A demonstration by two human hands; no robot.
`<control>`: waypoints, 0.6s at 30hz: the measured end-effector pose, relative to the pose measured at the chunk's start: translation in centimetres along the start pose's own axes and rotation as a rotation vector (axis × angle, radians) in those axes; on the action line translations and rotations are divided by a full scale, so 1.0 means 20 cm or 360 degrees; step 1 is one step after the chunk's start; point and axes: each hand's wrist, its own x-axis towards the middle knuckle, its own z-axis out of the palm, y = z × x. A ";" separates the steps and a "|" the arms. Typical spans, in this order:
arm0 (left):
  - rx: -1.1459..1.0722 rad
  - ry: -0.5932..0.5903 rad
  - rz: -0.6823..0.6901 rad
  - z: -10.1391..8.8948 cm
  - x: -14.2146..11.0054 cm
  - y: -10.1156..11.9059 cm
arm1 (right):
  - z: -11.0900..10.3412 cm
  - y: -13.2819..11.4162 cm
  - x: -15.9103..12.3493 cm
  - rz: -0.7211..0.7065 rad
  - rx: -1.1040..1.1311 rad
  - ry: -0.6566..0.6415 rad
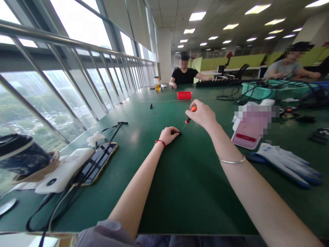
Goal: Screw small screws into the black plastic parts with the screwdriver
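My right hand (203, 115) is closed around the orange and black handle of a screwdriver (188, 120). Its thin shaft slants down to the left, and the tip meets a small black part (180, 133) on the green table. The fingers of my left hand (168, 134) pinch that black part from the left and rest low on the tabletop. The part is too small, and too much covered by my fingertips, to tell its kind.
Beyond my hands stand a red tray (184, 95) and a small black piece (151, 106). A phone (99, 163), power bank (64, 169) and cup (22, 154) are left. Right lie a pink phone (246, 133), gloves (285, 163) and a green basket (277, 92). Two people sit farther off.
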 end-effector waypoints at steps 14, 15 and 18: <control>-0.0087 -0.0048 0.0013 -0.01 0.00 -0.02 | -0.01 -0.04 0.05 -0.0034 -0.0143 -0.0128; -0.0087 -0.0050 0.0006 -0.01 0.00 -0.02 | -0.02 -0.03 0.05 -0.0030 -0.0152 -0.0127; -0.0089 -0.0056 -0.0013 -0.01 0.00 -0.02 | -0.02 -0.02 0.07 -0.0068 -0.0158 -0.0122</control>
